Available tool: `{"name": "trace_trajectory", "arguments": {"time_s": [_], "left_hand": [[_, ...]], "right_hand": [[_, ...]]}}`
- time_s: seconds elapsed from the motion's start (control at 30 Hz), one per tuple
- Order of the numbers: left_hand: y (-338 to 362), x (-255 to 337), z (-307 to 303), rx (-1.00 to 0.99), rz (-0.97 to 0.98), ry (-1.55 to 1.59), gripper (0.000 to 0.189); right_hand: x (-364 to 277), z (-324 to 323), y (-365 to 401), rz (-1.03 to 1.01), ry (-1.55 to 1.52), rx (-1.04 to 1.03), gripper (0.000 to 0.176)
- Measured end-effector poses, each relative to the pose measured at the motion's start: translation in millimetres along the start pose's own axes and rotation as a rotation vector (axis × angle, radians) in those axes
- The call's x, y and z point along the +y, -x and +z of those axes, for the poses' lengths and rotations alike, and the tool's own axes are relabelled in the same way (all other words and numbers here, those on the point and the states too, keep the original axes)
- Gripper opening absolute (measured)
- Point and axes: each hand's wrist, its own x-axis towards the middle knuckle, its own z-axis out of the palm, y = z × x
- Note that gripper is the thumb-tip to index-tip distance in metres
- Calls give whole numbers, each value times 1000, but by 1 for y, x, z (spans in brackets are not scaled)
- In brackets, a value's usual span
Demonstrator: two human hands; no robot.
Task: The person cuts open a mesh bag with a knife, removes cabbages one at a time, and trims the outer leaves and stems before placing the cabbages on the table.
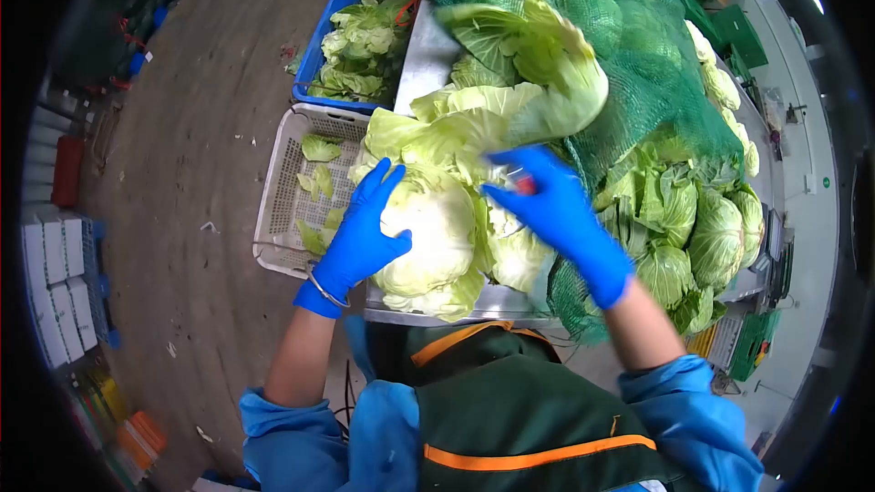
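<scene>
A pale, trimmed cabbage [428,237] sits on loose leaves at the front of the metal table. My left hand [360,232], in a blue glove, cups its left side with thumb and fingers spread around it. Just right of the cabbage is my right hand [551,205], gloved too and slightly blurred. Its thumb and forefinger stand apart, and a small red thing [526,185] shows within the grasp; I cannot tell what it is. Above that hand, a large outer cabbage leaf [561,73] is smeared by motion. More loose leaves [456,123] lie behind the cabbage.
At the left stand a white basket [270,205] with a few leaves and a blue crate [310,55] full of leaves. Green netting [638,64] covers cabbages at the back right. Several whole cabbages [715,241] are piled right of my right hand. The table's metal edge [456,317] runs before my apron.
</scene>
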Motion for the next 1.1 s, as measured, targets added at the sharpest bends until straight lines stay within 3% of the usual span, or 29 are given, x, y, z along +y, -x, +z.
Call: {"name": "trace_trajectory", "arguments": {"time_s": [0.03, 0.1, 0.13, 0.2, 0.23, 0.3, 0.4, 0.47, 0.5, 0.57, 0.7, 0.77, 0.87, 0.9, 0.93, 0.97, 1.03, 1.07, 1.1], "left_hand": [[5, 0, 7, 3, -15, 4, 77], [26, 1, 26, 547, -102, 29, 78], [42, -2, 43, 561, -116, 16, 78], [77, -11, 75, 629, -536, 633, 81], [74, -8, 72, 636, -545, 635, 81], [50, 1, 57, 529, -323, 254, 83], [28, -16, 38, 366, -271, 177, 75], [25, -18, 30, 313, -293, 178, 74], [25, -18, 30, 309, -290, 212, 73], [27, -19, 30, 310, -290, 247, 73], [29, -24, 28, 278, -242, 243, 79], [31, -25, 30, 273, -231, 284, 83], [23, -22, 24, 261, -246, 278, 89], [10, -12, 16, 257, -137, 61, 87], [-4, -6, 8, 269, -29, -147, 85], [-18, -6, 2, 278, -28, -133, 85], [-43, -9, -8, -158, -167, -155, 78], [-46, -16, -4, -26, -24, -220, 60], [-50, -22, -3, -34, -14, -229, 60]], "right_hand": [[25, 36, -10, -80, -135, -23, 43], [51, 80, -31, -149, -203, -11, 50], [53, 83, -33, -11, -260, -96, 52], [66, 90, -15, 213, -396, -147, 55], [71, 91, 1, 242, -499, -111, 53], [74, 75, 33, 494, -541, -143, 47], [81, 34, 49, 408, -436, -216, 47], [73, 12, 33, -322, 94, -213, 47], [69, 3, 23, -444, 348, -294, 43], [58, -2, 8, -445, 559, -483, 41], [59, 2, -22, -575, 565, -413, 39], [64, 1, -43, 81, -189, 130, 39], [62, 15, -30, 40, -44, -57, 43], [50, 21, -12, 91, -46, -123, 46], [48, 33, 1, 142, -203, -43, 50], [50, 46, 12, 190, -354, 27, 55], [60, 72, 25, 242, -472, 184, 67], [71, 84, 31, 301, -408, 169, 75], [80, 96, 36, 319, -370, 158, 77]]}}
